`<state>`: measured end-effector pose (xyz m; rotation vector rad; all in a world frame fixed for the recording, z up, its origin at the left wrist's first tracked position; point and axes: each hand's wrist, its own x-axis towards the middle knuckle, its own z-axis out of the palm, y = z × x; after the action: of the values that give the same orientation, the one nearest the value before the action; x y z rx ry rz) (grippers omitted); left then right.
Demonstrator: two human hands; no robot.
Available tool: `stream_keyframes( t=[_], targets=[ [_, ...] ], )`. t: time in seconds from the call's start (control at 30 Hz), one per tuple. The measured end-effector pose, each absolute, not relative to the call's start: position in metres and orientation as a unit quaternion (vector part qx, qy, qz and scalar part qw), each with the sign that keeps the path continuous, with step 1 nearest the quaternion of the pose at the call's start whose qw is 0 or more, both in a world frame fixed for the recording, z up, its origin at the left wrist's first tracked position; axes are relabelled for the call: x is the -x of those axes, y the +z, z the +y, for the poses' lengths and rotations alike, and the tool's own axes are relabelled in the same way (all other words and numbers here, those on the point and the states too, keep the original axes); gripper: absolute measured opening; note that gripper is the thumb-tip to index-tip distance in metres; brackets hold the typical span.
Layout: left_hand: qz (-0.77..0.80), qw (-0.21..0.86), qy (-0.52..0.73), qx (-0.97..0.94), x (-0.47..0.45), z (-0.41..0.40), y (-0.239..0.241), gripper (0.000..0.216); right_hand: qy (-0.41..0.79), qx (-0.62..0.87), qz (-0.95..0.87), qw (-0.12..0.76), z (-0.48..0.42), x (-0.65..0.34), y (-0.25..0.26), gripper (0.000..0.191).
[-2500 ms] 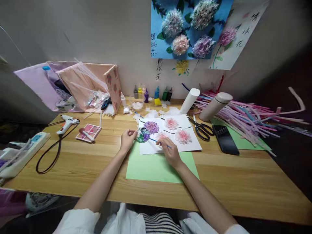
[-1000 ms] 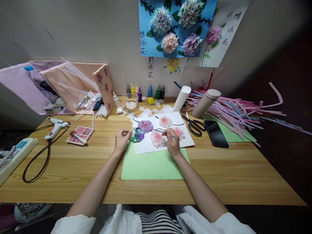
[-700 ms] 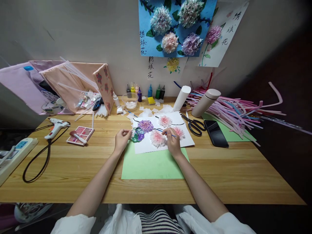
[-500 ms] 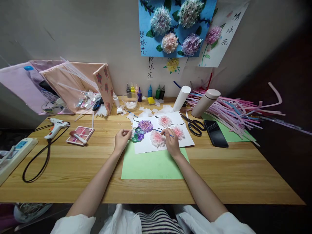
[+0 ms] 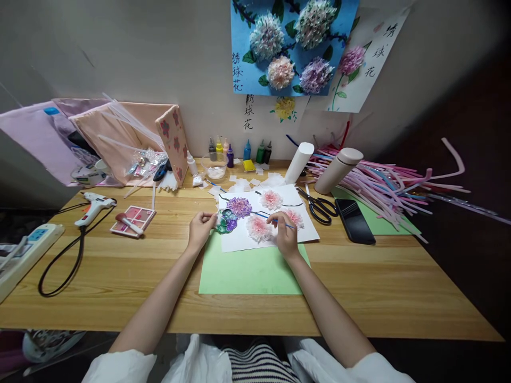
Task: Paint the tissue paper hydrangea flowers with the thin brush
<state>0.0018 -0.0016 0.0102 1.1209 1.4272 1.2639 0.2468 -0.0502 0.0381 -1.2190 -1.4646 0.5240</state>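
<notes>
My left hand (image 5: pixel 202 229) pinches the edge of a small paint palette (image 5: pixel 227 221) smeared with green and purple. In my right hand (image 5: pixel 286 232) is a thin blue paintbrush (image 5: pixel 275 218), held like a pen, its tip over the white paper (image 5: pixel 247 245). On that paper are a purple flower (image 5: pixel 239 206) and three pink ones: an upper flower (image 5: pixel 271 200), a lower flower (image 5: pixel 259 227) and a right flower (image 5: pixel 294 218), partly behind my fingers. Dark painted branch lines run between them. A green sheet (image 5: pixel 251 276) lies underneath.
Black scissors (image 5: pixel 318 206) and a phone (image 5: pixel 354 221) lie to the right, before pink pipe cleaners (image 5: pixel 387 186) and two cylindrical containers. Paint bottles (image 5: pixel 230 156) and a clear bowl (image 5: pixel 214 166) stand behind. A glue gun (image 5: pixel 93 206) and blush palette (image 5: pixel 133 221) are at left.
My right hand has shifted slightly right, and the brush now shows more of its length at a flatter slant. My left hand keeps its hold on the palette. The view moved a little.
</notes>
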Motion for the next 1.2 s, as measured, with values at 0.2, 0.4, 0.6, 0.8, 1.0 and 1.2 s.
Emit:
stream_keyframes(
  t=[0.2,0.4,0.6,0.8,1.0,1.2],
  targets=[
    [0.582,0.443,0.514,-0.448,-0.001,-0.001,0.007,0.042,0.275,0.455,-0.676,0.509,-0.061,-0.230,0.039,0.039],
    [0.582,0.442,0.513,-0.451,0.001,-0.002,0.003,0.038,0.277,0.442,-0.701,0.486,-0.061,-0.225,0.037,0.035],
    [0.582,0.445,0.513,-0.448,0.000,-0.001,0.003,0.037,0.276,0.444,-0.705,0.479,-0.062,-0.225,0.037,0.036],
    [0.585,0.441,0.512,-0.449,0.000,-0.001,0.005,0.038,0.236,0.501,-0.643,0.529,-0.058,-0.236,0.034,0.038],
    [0.583,0.440,0.510,-0.455,0.001,0.000,0.002,0.038,0.223,0.540,-0.615,0.530,-0.048,-0.247,0.030,0.036],
    [0.578,0.439,0.510,-0.461,0.003,0.001,-0.002,0.038,0.225,0.545,-0.606,0.534,-0.048,-0.247,0.029,0.036]
  ],
)
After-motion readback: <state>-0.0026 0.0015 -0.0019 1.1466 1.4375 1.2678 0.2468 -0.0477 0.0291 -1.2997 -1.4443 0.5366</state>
